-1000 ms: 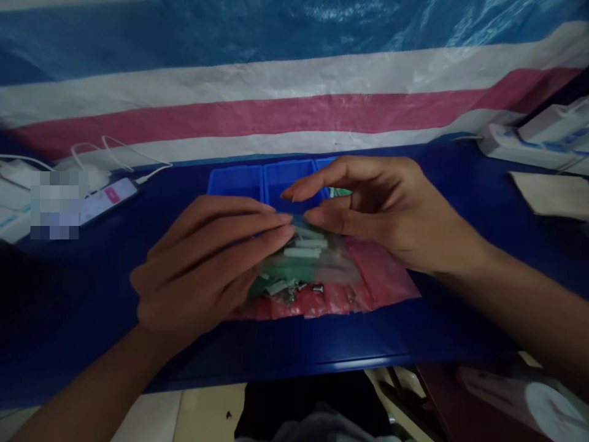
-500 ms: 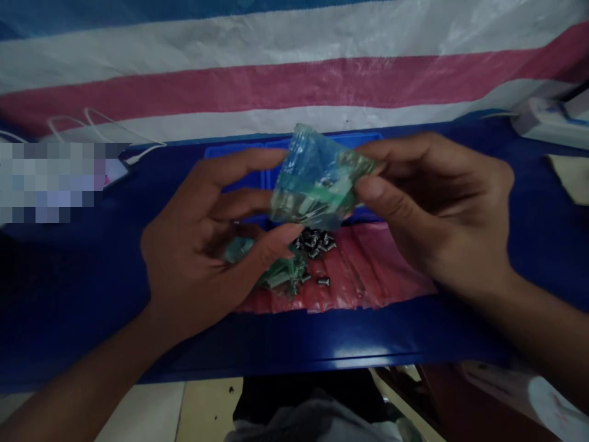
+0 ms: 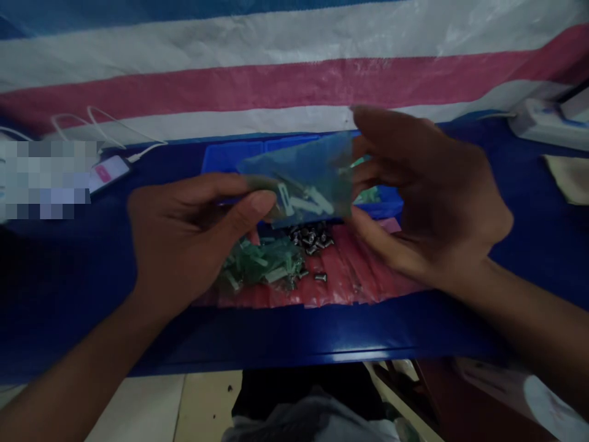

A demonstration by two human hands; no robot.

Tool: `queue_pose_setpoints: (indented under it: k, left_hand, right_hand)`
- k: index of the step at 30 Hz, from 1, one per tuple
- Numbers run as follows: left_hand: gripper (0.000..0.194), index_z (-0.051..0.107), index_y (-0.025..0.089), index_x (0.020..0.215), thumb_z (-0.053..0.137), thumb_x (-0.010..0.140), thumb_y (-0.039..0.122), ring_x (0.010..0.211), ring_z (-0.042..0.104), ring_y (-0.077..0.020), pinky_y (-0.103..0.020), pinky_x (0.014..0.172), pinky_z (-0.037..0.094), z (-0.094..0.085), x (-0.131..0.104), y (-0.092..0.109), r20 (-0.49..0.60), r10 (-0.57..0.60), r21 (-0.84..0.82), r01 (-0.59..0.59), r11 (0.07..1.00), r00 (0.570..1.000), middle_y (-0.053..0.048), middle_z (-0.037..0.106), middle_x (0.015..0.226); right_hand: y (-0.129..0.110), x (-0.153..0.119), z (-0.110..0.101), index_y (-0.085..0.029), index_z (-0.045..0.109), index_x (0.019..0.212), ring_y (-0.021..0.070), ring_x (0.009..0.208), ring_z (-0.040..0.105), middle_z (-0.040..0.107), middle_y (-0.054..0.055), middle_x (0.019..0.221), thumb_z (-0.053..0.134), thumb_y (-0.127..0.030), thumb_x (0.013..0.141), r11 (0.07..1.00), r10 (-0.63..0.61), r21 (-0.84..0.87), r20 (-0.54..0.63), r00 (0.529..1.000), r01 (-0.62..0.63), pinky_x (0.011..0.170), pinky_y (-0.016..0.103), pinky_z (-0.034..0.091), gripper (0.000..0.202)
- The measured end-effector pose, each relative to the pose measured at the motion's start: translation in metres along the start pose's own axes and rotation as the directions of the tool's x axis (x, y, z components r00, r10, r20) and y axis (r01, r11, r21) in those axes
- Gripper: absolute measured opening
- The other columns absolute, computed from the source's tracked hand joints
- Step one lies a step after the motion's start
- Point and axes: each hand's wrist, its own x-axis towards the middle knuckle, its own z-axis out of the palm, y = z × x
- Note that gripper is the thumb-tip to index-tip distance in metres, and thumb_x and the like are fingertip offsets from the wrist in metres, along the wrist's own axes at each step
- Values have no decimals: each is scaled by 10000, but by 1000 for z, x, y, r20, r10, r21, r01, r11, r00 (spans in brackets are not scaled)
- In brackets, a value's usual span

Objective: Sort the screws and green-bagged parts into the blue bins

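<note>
A small clear greenish packet (image 3: pixel 313 178) with several pale strips inside is held up over the table. My left hand (image 3: pixel 188 227) pinches its left end between thumb and fingers. At the packet's right edge is my right hand (image 3: pixel 423 190), its thumb and fingers spread apart, somewhat blurred. Below lie several similar packets (image 3: pixel 262 264) in a pile on a red plastic sheet (image 3: pixel 340 270). Dark screws (image 3: pixel 313 238) form a heap beside them, and a single screw (image 3: pixel 321 277) lies nearer the front.
Blue bins (image 3: pixel 232 156) stand behind the packet, partly hidden by my hands. A phone (image 3: pixel 109 173) with a white cable lies at the left on the blue table (image 3: pixel 294 334). A white device (image 3: pixel 543 123) and a beige cloth (image 3: pixel 568 178) are at the right.
The packet has turned and flattened out. My left hand now pinches its left end, while my right hand's fingers have spread from their pinch. More of the packet pile shows.
</note>
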Motion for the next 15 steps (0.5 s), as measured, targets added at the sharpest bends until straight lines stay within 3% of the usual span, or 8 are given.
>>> queue_pose_setpoints:
  k: [2, 4, 6, 9, 11, 13, 15]
  left_hand:
    - [167, 836, 323, 1034, 869, 884, 258, 475, 613, -83, -201, 442, 512, 1, 0, 2, 113, -118, -152, 135, 979, 987, 94, 732, 688]
    - [339, 800, 328, 1215, 877, 885, 322, 487, 635, -113, -228, 484, 569, 1, 1, 3, 192, -184, -213, 224, 951, 964, 68, 747, 695]
    - [376, 757, 315, 1314, 817, 946, 365, 523, 664, -140, -254, 526, 607, 1, 1, 4, 210, -219, -250, 269, 930, 953, 32, 776, 735]
    - [292, 765, 300, 1280, 753, 992, 341, 631, 723, -164, -236, 545, 606, 1, 3, 4, 180, -250, -298, 295, 908, 951, -5, 808, 803]
    - [242, 786, 290, 1218, 763, 980, 324, 661, 729, -157, -208, 542, 588, 0, 5, 2, 155, -257, -309, 294, 905, 954, -7, 804, 793]
    - [222, 797, 275, 1180, 777, 965, 326, 645, 716, -149, -198, 536, 576, 0, 7, -1, 134, -255, -300, 284, 911, 958, -10, 798, 777]
    - [228, 798, 259, 1173, 777, 959, 336, 633, 709, -154, -206, 532, 574, -1, 8, -3, 126, -256, -283, 282, 917, 959, -17, 792, 765]
  right_hand:
    - [1, 2, -2, -408, 744, 1292, 245, 1112, 724, 724, 10, 1294, 705, -173, 974, 956, -227, -186, 11, 974, 225, 949, 438, 660, 398]
    - [2, 5, -4, -358, 785, 1177, 247, 1110, 730, 732, 46, 1270, 682, -159, 990, 900, -332, -293, 19, 943, 323, 915, 440, 660, 291]
    - [4, 9, -6, -294, 797, 1104, 227, 1090, 738, 764, 62, 1226, 674, -138, 1001, 896, -343, -297, 5, 939, 329, 906, 422, 644, 224]
    - [17, 18, -18, -245, 788, 1034, 184, 940, 745, 798, 40, 998, 726, -120, 975, 975, -171, -162, -97, 980, 154, 863, 379, 615, 152]
    - [31, 25, -34, -266, 770, 1112, 156, 778, 721, 748, -1, 846, 775, -98, 924, 999, -6, -43, -143, 990, 0, 748, 337, 602, 252]
    - [46, 31, -55, -298, 741, 1251, 126, 661, 655, 682, -45, 739, 808, -69, 851, 984, 179, 39, -91, 980, -176, 650, 283, 556, 466]
    - [59, 35, -73, -284, 798, 1132, 121, 659, 636, 702, -30, 749, 795, -114, 835, 957, 289, 3, 41, 957, -289, 624, 266, 516, 343]
